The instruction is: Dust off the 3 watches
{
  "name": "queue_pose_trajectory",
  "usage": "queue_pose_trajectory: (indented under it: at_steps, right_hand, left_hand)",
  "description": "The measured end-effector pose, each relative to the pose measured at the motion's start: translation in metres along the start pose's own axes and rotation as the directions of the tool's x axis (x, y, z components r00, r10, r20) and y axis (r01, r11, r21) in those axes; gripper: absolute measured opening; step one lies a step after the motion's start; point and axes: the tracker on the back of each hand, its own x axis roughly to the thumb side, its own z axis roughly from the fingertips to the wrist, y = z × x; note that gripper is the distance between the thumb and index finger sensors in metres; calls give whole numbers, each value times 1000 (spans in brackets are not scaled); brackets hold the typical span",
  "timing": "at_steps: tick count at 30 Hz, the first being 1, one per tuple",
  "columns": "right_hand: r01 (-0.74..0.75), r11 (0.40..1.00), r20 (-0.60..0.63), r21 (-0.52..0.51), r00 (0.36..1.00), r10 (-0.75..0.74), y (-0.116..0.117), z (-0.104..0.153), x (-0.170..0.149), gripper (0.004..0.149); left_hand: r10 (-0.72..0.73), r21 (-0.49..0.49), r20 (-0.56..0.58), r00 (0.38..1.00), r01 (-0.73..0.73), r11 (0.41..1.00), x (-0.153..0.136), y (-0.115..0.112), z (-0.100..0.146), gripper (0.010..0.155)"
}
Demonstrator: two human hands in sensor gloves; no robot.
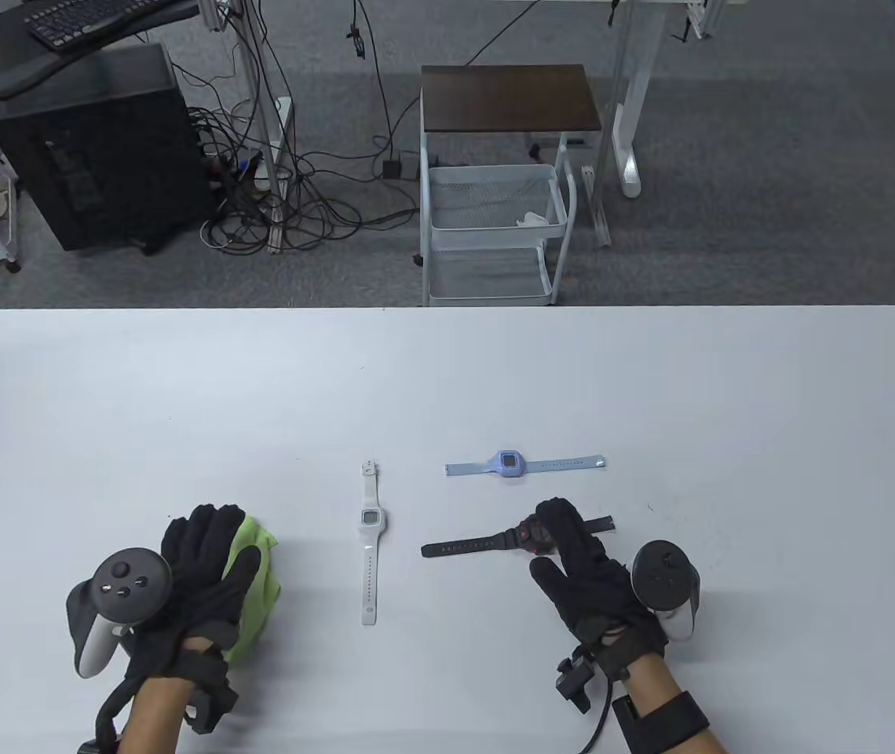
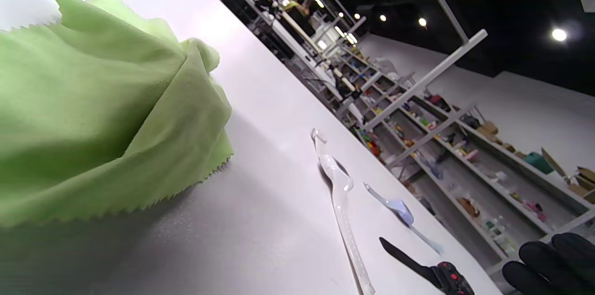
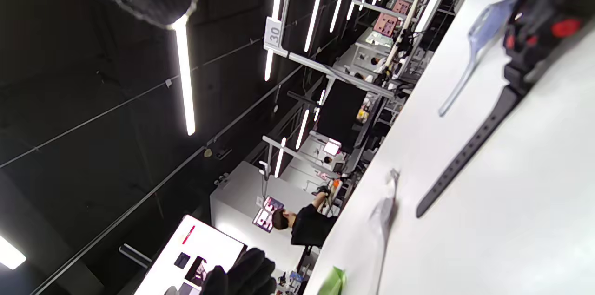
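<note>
Left hand (image 1: pixel 204 573) flat on green cloth (image 1: pixel 259 577), fingers straight, right hand (image 1: pixel 585 569) fingers extended over black watch (image 1: pixel 494 540), white watch (image 1: pixel 370 542) between them on bench (image 1: pixel 447 377)

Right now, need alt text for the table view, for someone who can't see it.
Three watches lie on a white table: a white watch, a light blue watch and a black watch. The right hand rests its fingers on the black watch's face; the left hand lies on a green cloth.
</note>
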Motion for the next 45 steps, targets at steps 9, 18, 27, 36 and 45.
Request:
queue_pose_trajectory:
  at_steps: [9,18,27,36,45]
  right_hand:
    - [-7,1000,-7,23,1000,8,4,0,0,85]
    - [-15,1000,16,-12,1000,15,-1,0,3,84]
    - [-53,996,59,-65,997,57,-6,1,6,82]
    - [-86,996,51,-11,995,86,2,-5,2,80]
    - [-110,994,57,-1,992,110,5,0,4,79]
  left_hand:
    - [23,3,-10,1000,-23,1000,-3,1,0,78]
    - [52,32,-13,999,-51,998,-5,9,1,76]
    - [-90,95,-84,992,98,991,-7,26,7,70]
    - [-347,-193,-102,932,324,926,0,8,-4,66]
    - [-589,-459,-164,791,468,755,4,-14,-10,78]
